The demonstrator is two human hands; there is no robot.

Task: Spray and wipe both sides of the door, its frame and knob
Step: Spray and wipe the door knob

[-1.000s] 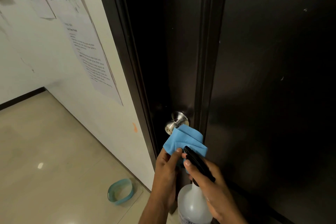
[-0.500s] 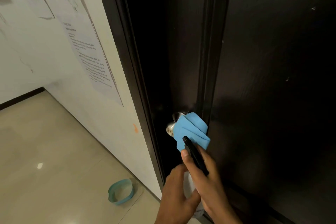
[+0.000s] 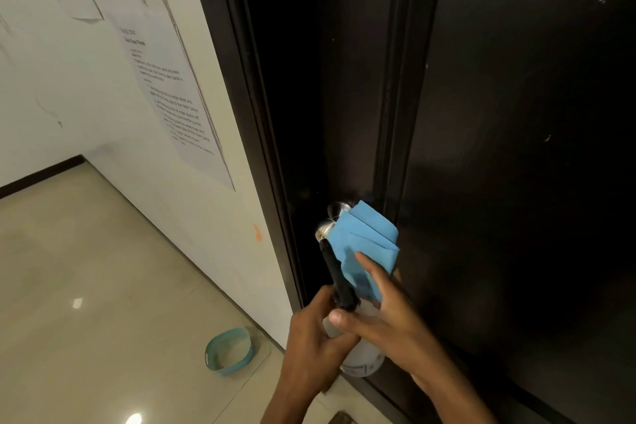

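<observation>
left hand grips spray bottle low, nozzle free | right hand pinches blue cloth just above, onto knob

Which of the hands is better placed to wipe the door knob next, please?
Right. The right hand already holds the blue cloth against the door knob; the left hand grips the spray bottle.

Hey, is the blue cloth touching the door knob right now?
Touching. In the head view the blue cloth lies draped against the silver door knob, covering its right side with no gap between them; the right hand holds the cloth's lower part.
</observation>
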